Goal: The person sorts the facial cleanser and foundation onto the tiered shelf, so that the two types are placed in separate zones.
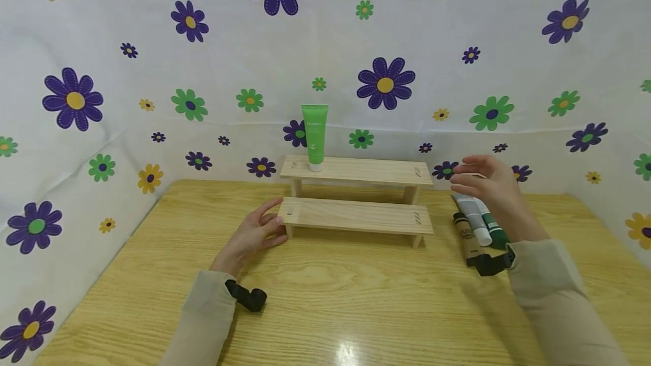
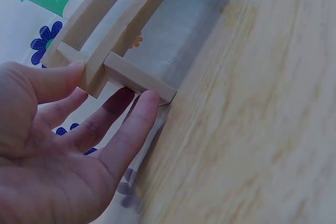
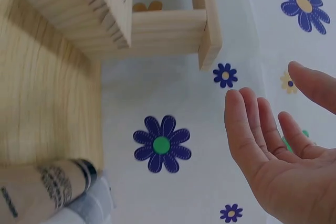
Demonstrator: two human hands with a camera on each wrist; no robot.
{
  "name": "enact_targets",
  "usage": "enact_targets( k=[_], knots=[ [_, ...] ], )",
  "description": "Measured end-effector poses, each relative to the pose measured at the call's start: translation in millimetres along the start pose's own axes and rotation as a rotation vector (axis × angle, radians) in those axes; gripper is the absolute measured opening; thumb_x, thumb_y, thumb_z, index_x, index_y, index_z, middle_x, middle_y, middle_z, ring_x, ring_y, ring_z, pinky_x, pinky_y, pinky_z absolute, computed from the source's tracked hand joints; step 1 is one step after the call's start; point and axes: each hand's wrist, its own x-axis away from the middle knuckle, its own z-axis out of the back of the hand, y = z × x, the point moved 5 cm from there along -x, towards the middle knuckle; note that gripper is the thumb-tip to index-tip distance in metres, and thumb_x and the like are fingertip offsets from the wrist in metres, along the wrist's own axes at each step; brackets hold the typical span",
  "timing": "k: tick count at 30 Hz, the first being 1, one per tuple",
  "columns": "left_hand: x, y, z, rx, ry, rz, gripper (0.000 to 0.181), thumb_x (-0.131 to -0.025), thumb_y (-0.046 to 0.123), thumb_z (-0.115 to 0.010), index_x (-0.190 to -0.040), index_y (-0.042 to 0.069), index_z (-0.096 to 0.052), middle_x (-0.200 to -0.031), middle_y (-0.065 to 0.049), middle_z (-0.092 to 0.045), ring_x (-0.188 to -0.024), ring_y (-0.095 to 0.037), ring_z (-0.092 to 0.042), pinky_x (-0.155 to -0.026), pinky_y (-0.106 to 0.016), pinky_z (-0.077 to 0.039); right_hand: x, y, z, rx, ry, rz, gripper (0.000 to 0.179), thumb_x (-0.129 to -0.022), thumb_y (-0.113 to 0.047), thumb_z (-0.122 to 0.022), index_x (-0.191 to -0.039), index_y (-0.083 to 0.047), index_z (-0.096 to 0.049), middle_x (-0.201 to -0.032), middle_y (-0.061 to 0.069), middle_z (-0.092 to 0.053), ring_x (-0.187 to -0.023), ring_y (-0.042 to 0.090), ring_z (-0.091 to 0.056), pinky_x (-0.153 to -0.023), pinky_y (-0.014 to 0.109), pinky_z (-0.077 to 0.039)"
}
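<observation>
Thumb and fingertips of the left hand (image 1: 254,235) touch one end of a two-tier wooden stand (image 1: 353,216), at about nine o'clock from its middle in the head view, the fingers slightly spread. On the upper tier, at eleven o'clock, a green tube (image 1: 316,134) stands upright. The right hand (image 1: 489,186) hangs in the air at three o'clock, fingers close together and gently bent, thumb apart. Towards four o'clock, a brown tube (image 1: 466,235), a grey tube (image 1: 474,218) and a dark green tube (image 1: 495,233) lie side by side on the table (image 1: 325,298).
</observation>
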Motion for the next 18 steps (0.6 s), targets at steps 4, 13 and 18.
enact_targets(
  k=[4, 13, 18],
  knots=[
    [0.5, 0.3, 0.2, 0.004, -0.001, -0.003, 0.056, -0.11, 0.003, -0.038, -0.163, 0.01, -0.021, -0.148, -0.031, -0.04, -0.133, -0.044, -0.046, -0.102, -0.047, -0.051, 2.3, 6.2, 8.8, 0.099, 0.015, -0.018, 0.027, -0.103, -0.01, -0.061, -0.124, -0.019, -0.046, -0.119, 0.008, -0.052, -0.092, 0.002, -0.066, -0.082, 0.02, -0.057],
    [0.3, 0.0, -0.4, 0.007, -0.004, 0.002, 0.056, -0.11, 0.004, -0.038, -0.163, 0.011, -0.021, -0.148, -0.031, -0.04, -0.132, -0.043, -0.047, -0.102, -0.047, -0.05, 6.0, 22.2, 28.0, 0.097, 0.0, -0.05, 0.032, -0.101, -0.008, -0.063, -0.125, -0.014, -0.044, -0.118, 0.009, -0.05, -0.09, 0.003, -0.066, -0.082, 0.023, -0.058],
    [0.1, 0.4, 0.3, 0.004, -0.004, 0.007, 0.056, -0.11, 0.004, -0.038, -0.163, 0.011, -0.02, -0.149, -0.032, -0.039, -0.133, -0.045, -0.046, -0.103, -0.048, -0.05, 7.0, 28.4, 35.6, 0.155, -0.008, -0.059, 0.034, -0.102, -0.009, -0.062, -0.13, -0.008, -0.042, -0.117, 0.007, -0.051, -0.09, 0.001, -0.064, -0.082, 0.025, -0.059]
  ],
)
